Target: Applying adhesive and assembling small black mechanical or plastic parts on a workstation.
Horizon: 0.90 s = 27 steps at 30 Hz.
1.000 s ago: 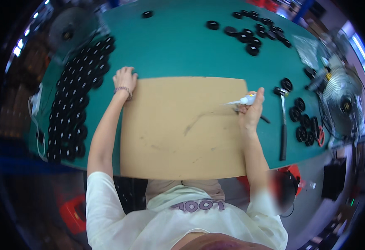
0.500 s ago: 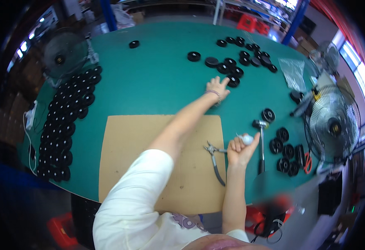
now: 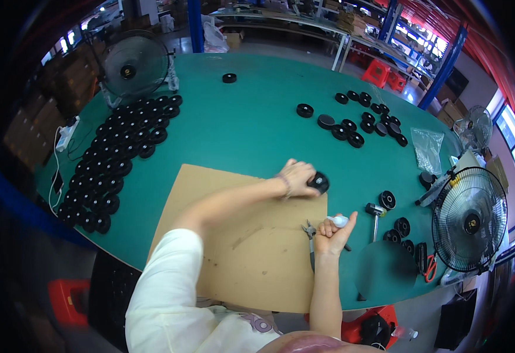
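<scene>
Head view, the only one. The left hand [image 3: 298, 178] has come back from the far side of the green surface [image 3: 240, 129]: half a second ago it was stretched out, fingers spread, to the nearest piece of the scattered group. It is now at the far right corner of the cardboard sheet [image 3: 240, 247], its fingers curled around the near side of a black disc [image 3: 320, 183]. Motion blur leaves unclear whether the disc is lifted or rests there. The scattered discs [image 3: 340, 132] at upper right lack that nearest member. For the work in hand, the change appears to bring one disc within close reach of the other hand.

The right hand [image 3: 332, 236] lies at the sheet's right edge, its fingers folded around a small white bottle [image 3: 339, 221] with the thumb raised beside it. One second ago the bottle's nozzle pointed out over the cardboard; now the bottle sits well down in the grip. The pliers [image 3: 310, 230] lie partly under this hand, apparently not held. A hammer [image 3: 375, 209] lies just to the right, while the close-set discs [image 3: 116, 154] at left appear undisturbed.
</scene>
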Tool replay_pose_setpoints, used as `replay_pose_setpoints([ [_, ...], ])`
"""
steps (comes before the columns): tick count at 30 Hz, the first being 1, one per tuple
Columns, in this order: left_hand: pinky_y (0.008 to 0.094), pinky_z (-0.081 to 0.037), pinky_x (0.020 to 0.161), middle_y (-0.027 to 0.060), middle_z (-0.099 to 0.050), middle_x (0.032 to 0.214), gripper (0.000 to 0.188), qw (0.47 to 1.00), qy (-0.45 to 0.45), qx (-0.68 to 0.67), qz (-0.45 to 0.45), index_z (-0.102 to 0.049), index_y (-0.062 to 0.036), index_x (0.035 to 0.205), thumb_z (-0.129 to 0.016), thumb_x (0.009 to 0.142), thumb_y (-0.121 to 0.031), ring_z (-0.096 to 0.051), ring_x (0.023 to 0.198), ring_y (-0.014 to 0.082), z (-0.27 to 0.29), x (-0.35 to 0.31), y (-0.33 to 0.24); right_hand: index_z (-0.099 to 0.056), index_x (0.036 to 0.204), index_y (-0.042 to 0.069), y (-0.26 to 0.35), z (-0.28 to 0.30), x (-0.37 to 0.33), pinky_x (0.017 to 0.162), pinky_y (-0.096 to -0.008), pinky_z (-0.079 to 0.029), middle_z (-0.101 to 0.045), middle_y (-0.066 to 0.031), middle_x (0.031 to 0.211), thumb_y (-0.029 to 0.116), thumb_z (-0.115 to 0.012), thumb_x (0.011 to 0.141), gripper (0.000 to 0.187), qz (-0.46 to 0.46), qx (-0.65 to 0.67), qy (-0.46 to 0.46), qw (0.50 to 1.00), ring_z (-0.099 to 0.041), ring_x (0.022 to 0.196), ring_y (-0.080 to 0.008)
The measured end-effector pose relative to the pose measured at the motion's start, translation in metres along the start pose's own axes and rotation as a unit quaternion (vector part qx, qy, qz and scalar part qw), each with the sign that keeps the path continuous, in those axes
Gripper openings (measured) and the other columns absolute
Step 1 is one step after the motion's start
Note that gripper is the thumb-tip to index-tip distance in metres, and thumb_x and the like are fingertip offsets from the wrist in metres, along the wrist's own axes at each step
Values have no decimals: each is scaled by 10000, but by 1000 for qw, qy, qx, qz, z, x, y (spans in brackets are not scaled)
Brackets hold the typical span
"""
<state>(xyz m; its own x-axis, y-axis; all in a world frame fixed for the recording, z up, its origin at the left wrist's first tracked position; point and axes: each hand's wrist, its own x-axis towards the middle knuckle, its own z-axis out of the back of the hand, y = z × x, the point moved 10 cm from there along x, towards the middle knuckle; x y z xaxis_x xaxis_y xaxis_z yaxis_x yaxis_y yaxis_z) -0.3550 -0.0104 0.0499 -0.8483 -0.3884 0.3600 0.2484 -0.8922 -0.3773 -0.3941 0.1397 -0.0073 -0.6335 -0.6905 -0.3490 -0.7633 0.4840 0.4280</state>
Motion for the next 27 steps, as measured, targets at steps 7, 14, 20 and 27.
replay_pose_setpoints([
  [7,379,-313,827,71,-527,919,424,1000,-1,9,18,-479,-95,724,-720,595,-420,-460,983,240,57,-183,-19,-421,599,136,-55,-20,-10,359,-233,-156,-289,50,444,502,-464,840,440,-54,-81,70,993,-226,353,-63],
  [14,407,-274,907,142,-488,1062,793,986,-53,14,156,-423,-24,1119,-728,547,-481,-430,1047,284,60,-215,-27,-424,624,130,-84,-28,-18,362,-229,-161,-306,49,464,494,-465,839,424,-52,-200,128,970,-240,357,-62],
  [20,393,-272,938,151,-479,1111,809,984,-48,-68,155,-373,-28,1189,-726,571,-413,-416,1083,290,56,-218,-16,-419,661,132,-72,-42,-11,353,-212,-186,-331,46,485,487,-483,834,400,-44,-268,167,948,-245,354,-51],
  [27,394,-263,957,147,-474,1147,879,985,-12,-101,142,-312,-47,1256,-729,564,-392,-400,1104,296,55,-221,-11,-410,706,127,-89,-29,-11,343,-199,-192,-356,39,501,452,-482,851,364,-52,-266,183,945,-262,358,-38],
])
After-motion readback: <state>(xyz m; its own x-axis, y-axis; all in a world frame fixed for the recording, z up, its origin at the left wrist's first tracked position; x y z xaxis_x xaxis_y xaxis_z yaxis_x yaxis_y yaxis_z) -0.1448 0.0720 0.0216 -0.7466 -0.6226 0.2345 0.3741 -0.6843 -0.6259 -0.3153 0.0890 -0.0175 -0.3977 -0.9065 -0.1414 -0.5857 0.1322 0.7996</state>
